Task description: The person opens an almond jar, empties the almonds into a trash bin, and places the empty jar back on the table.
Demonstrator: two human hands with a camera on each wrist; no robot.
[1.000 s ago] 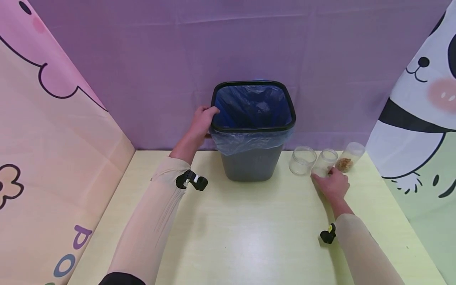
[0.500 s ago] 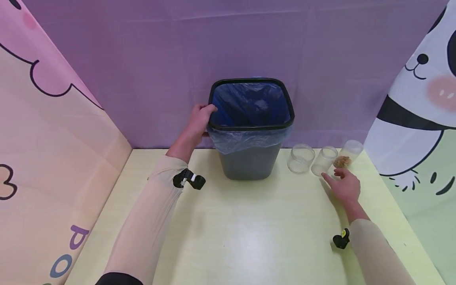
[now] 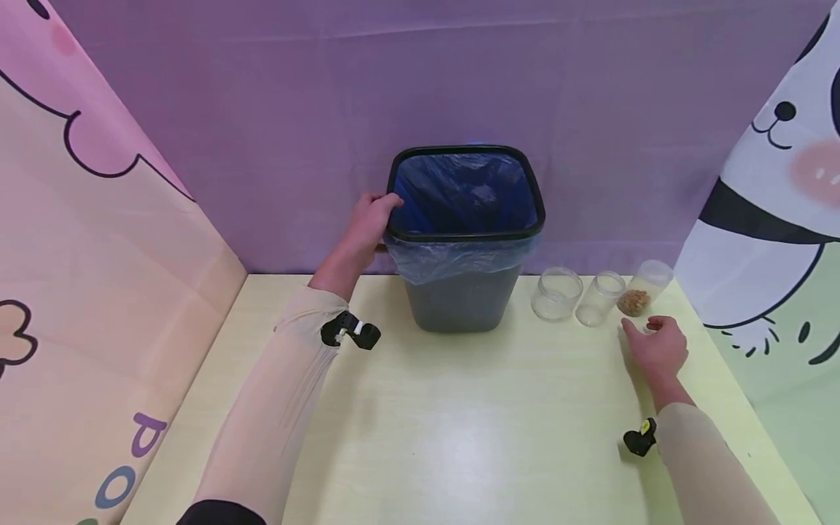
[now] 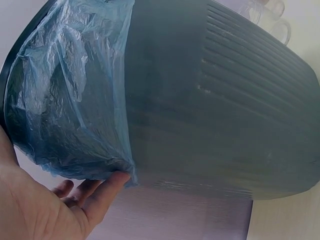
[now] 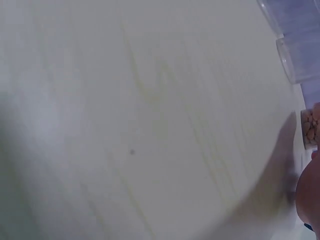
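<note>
In the head view a grey trash bin (image 3: 462,305) with a black rim stands at the table's back, lined with a thin blue bag (image 3: 453,261) folded over its edge. My left hand (image 3: 369,224) grips the bin's left rim, thumb over the top. From the left wrist, the fingers (image 4: 107,195) appear against the bag's hanging edge. To the right, a clear jar holding brown pieces (image 3: 634,302) stands beside a middle clear jar (image 3: 599,300). Just in front of the filled jar, my right hand (image 3: 658,351) has its thumb and fingers apart, with nothing in its grasp.
A short, wide clear jar (image 3: 555,296) sits between the bin and the middle jar. Behind the pale table (image 3: 453,408) hangs a purple cloth (image 3: 295,146), and patterned panels border both sides.
My right hand has come away from the middle jar and shifted right, to in front of the jar with brown pieces. The left hand stays on the bin's rim.
</note>
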